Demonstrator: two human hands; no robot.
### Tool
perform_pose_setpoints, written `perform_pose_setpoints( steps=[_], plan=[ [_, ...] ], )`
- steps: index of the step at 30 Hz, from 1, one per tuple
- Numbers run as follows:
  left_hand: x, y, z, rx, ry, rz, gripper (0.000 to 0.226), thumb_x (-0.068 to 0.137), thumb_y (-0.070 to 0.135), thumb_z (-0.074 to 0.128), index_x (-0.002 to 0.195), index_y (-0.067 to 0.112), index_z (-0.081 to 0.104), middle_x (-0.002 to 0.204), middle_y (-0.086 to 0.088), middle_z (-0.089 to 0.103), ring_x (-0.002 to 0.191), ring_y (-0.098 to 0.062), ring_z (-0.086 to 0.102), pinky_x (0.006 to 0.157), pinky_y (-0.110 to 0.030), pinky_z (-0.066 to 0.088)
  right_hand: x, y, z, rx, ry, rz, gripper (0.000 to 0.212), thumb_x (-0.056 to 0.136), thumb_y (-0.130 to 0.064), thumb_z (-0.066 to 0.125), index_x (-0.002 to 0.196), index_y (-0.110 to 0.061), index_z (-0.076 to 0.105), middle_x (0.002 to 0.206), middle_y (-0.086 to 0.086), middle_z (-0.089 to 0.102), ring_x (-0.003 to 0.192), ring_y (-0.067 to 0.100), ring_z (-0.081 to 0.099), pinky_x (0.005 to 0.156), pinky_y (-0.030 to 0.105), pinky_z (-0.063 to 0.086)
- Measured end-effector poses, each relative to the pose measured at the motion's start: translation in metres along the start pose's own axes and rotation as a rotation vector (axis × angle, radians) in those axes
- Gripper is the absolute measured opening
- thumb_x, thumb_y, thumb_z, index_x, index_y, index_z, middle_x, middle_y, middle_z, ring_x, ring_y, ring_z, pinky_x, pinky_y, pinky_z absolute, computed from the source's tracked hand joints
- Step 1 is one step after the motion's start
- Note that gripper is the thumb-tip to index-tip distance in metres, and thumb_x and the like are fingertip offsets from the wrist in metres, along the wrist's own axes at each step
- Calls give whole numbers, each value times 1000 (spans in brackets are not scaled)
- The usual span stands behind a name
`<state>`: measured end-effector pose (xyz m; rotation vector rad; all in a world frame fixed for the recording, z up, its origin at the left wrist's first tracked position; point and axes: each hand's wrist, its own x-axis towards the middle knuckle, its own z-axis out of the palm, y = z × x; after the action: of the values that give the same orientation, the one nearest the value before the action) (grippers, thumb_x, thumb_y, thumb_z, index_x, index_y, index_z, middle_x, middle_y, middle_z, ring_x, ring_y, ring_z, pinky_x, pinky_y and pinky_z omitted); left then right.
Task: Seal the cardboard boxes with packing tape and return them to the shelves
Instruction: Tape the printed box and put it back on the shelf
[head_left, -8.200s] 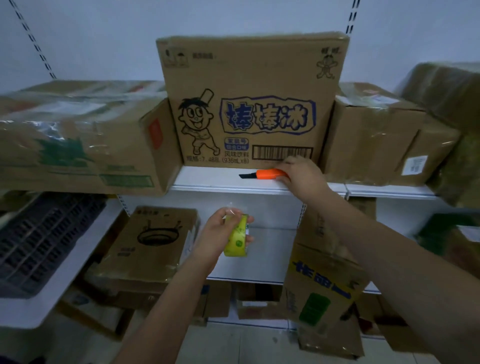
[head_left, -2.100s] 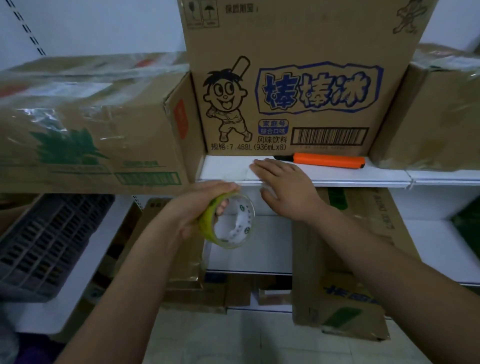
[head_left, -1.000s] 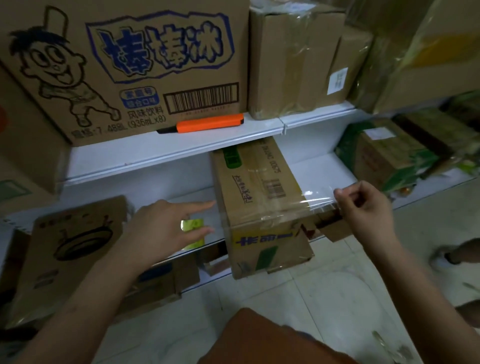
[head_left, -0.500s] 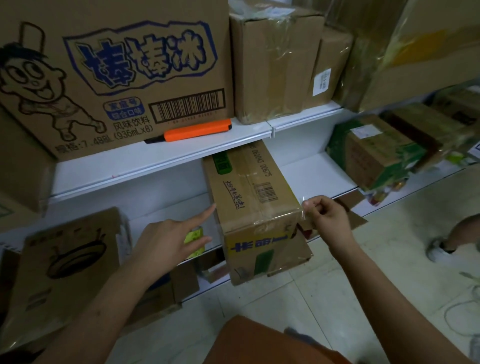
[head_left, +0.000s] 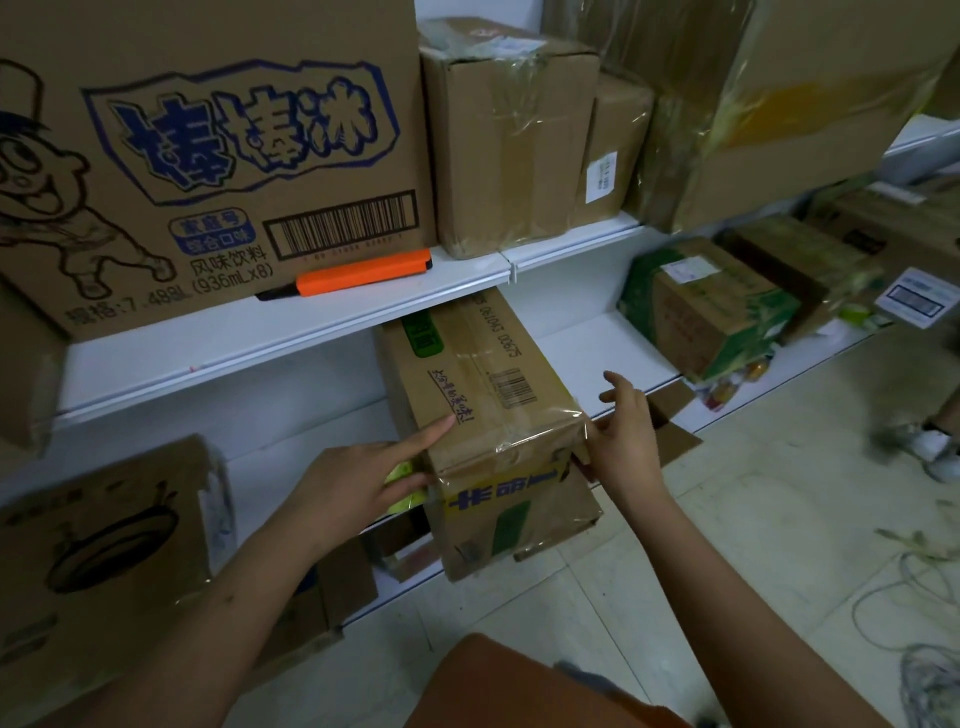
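Observation:
A long cardboard box (head_left: 467, 379) sticks out of the lower shelf (head_left: 582, 338), its near end over the floor. A strip of clear packing tape (head_left: 511, 448) runs across its near top edge and down both sides. My left hand (head_left: 348, 488) is at the box's left side and holds a yellow-green tape roll (head_left: 401, 475), mostly hidden under the hand, with the index finger stretched onto the box's top edge. My right hand (head_left: 623, 436) is at the box's right corner, thumb against the tape end, other fingers spread loose.
An orange utility knife (head_left: 363, 273) lies on the upper shelf before a large printed box (head_left: 208, 156). Taped boxes (head_left: 509, 135) stand beside it. A green box (head_left: 706, 306) sits on the lower shelf to the right, a brown box (head_left: 104, 530) lower left. Cables (head_left: 924, 623) and someone's shoe (head_left: 930, 447) are on the floor.
My right hand has brought the pulled-out tape down onto the box's right corner and let go of its pinch, fingers now spread. My left hand with the roll has closed against the box's left side.

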<state>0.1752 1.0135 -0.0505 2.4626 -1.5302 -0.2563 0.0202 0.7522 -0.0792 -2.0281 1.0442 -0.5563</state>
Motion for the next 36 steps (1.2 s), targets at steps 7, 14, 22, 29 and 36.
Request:
perform_pose_setpoints(
  steps=[7, 14, 22, 29, 36],
  plan=[
    [-3, -3, 2, -66, -13, -42, 74, 93, 59, 40, 127, 79, -21, 129, 6, 66, 97, -15, 68, 83, -27, 54, -7, 13, -20, 41, 220, 41, 18, 95, -23, 64, 106, -14, 75, 94, -4, 73, 83, -5, 63, 74, 7, 45],
    [-2, -3, 2, -113, -26, -55, 80, 98, 50, 46, 122, 83, -23, 131, 6, 65, 95, -14, 66, 79, -23, 50, -29, -29, 0, -10, 30, -102, 49, 102, -39, 47, 74, -6, 69, 61, 12, 64, 57, 28, 61, 57, 42, 52],
    [7, 7, 4, -167, -31, -10, 71, 98, 52, 44, 137, 74, -11, 113, 2, 70, 75, -6, 59, 72, -22, 51, -12, -50, 11, -423, -11, -22, 42, 102, -18, 20, 126, 3, 47, 125, 18, 57, 114, 36, 58, 81, 38, 46],
    [9, 14, 7, -249, 2, -26, 74, 99, 49, 50, 142, 70, -7, 129, 2, 66, 93, -14, 66, 81, -25, 51, -24, -63, 34, -728, -98, -360, 62, 106, -41, 8, 158, -7, 8, 165, 14, -1, 153, 24, -7, 124, 44, -8],
    [0, 8, 15, -313, 17, -127, 78, 97, 52, 52, 137, 73, -12, 113, -10, 67, 102, -23, 64, 87, -38, 54, -67, -43, 77, -457, 127, -866, 56, 108, -37, 18, 151, -8, 39, 160, 10, 32, 150, 25, 25, 124, 43, 14]
  ],
)
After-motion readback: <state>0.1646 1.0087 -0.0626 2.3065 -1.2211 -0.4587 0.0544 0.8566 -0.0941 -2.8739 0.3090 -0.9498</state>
